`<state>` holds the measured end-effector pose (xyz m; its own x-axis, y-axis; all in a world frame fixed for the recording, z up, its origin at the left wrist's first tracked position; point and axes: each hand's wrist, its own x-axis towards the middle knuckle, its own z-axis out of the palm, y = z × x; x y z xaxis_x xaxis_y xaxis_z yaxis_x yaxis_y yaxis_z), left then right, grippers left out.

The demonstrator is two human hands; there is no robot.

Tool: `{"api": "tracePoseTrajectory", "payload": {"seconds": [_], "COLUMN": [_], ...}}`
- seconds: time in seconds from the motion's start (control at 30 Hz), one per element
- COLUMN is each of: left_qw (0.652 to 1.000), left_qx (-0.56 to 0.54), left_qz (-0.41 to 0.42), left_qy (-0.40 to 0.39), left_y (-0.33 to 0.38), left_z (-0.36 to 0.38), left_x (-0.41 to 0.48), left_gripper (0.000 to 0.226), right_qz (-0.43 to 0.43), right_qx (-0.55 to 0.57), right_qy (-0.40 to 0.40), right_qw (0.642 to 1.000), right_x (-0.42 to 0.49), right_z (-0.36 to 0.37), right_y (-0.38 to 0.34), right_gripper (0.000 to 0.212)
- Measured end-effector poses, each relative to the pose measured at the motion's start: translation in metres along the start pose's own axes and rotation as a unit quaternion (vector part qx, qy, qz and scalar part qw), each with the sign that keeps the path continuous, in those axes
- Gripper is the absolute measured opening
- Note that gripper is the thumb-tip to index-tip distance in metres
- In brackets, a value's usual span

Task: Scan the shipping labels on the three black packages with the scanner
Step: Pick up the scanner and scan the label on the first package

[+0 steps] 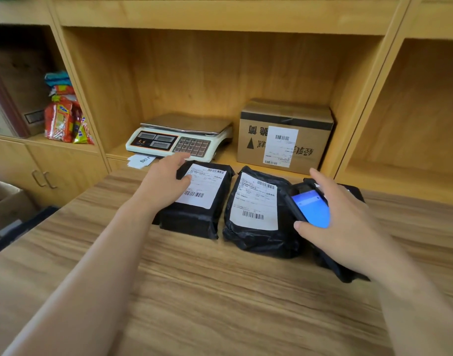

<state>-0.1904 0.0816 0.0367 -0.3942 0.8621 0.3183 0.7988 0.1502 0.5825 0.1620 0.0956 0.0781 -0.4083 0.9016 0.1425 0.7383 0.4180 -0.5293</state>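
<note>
Far left, red and yellow snack packets (62, 119) stand in a side compartment of the light wooden shelf unit (220, 19). Beyond the fingertips of the left hand (166, 183) sits a white electronic weighing scale with a steel platter (180, 137), a white paper slip (140, 160) tucked at its front edge. The left hand lies flat, fingers spread and gripping nothing, on the upper left corner of the left black plastic-wrapped package (194, 214); its thumb touches the edge of that package's white shipping label (203, 186). Just beside, to the right, lies the middle black plastic-wrapped package (258, 235), its own white label (255, 201) facing up and uncovered. Behind it on the shelf stands a brown cardboard box with a white label (284, 134). The right hand (343, 222) grasps the black handheld scanner with a lit blue screen (310, 206), thumb at its lower edge, fingers curled round its far side. Under this hand lies the right black package (348, 276), largely hidden. All three packages rest on the wood-grain tabletop (220, 291).
</note>
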Motion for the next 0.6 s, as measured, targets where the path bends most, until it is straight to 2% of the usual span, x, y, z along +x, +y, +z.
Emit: {"api": "tracePoseTrajectory", "payload": {"seconds": [0.13, 0.3, 0.33, 0.43, 0.6], "left_qw": [0.996, 0.984, 0.981, 0.971, 0.948], "left_qx": [0.002, -0.035, -0.040, -0.087, -0.195], "left_qz": [-0.088, -0.171, -0.184, -0.215, -0.239], "left_qy": [0.012, -0.038, -0.048, -0.062, -0.077], "left_y": [-0.016, -0.024, -0.025, -0.029, -0.029], "left_z": [0.002, 0.004, 0.005, 0.009, 0.012], "left_x": [0.004, -0.002, -0.004, -0.006, -0.006], "left_gripper": [0.076, 0.086, 0.084, 0.059, 0.042], "right_qz": [0.001, -0.002, -0.004, -0.006, -0.005], "right_qx": [0.004, 0.007, 0.010, 0.013, 0.018], "right_qy": [-0.004, 0.004, 0.003, -0.002, 0.000], "right_qw": [1.000, 1.000, 1.000, 1.000, 1.000], "right_x": [-0.001, -0.001, -0.001, 0.001, 0.004], "right_z": [-0.005, -0.005, -0.004, -0.001, -0.001], "right_y": [0.000, 0.000, 0.000, 0.000, 0.001], "right_gripper": [0.099, 0.100, 0.100, 0.101, 0.100]}}
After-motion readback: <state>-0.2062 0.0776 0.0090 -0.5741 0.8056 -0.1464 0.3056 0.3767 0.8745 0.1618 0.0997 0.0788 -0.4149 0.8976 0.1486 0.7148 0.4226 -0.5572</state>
